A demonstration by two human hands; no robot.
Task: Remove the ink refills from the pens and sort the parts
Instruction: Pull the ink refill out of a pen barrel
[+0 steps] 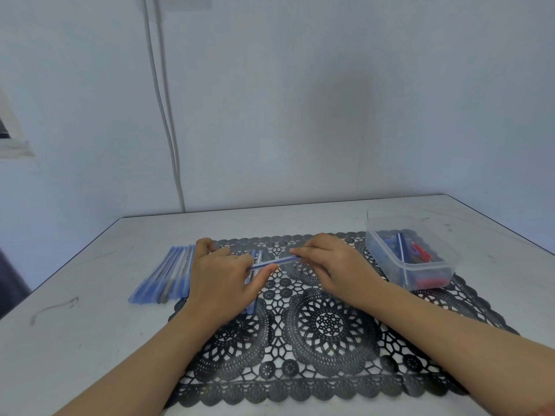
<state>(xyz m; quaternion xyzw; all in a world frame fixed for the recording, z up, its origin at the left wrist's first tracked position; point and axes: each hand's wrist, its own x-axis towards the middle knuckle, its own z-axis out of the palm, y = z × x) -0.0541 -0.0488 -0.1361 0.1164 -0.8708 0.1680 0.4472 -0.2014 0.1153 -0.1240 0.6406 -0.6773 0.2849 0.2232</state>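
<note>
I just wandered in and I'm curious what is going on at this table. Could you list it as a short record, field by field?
left hand: pinches one end of the pen
right hand: pinches the pen's other end
pen: clear with a blue core, held roughly level just above the mat
row of pens: lies on the table, left of the mat, beside the left hand
box: clear plastic, at the mat's far right corner, holds blue and red parts
mat: black lace pattern, flat on the table
</note>
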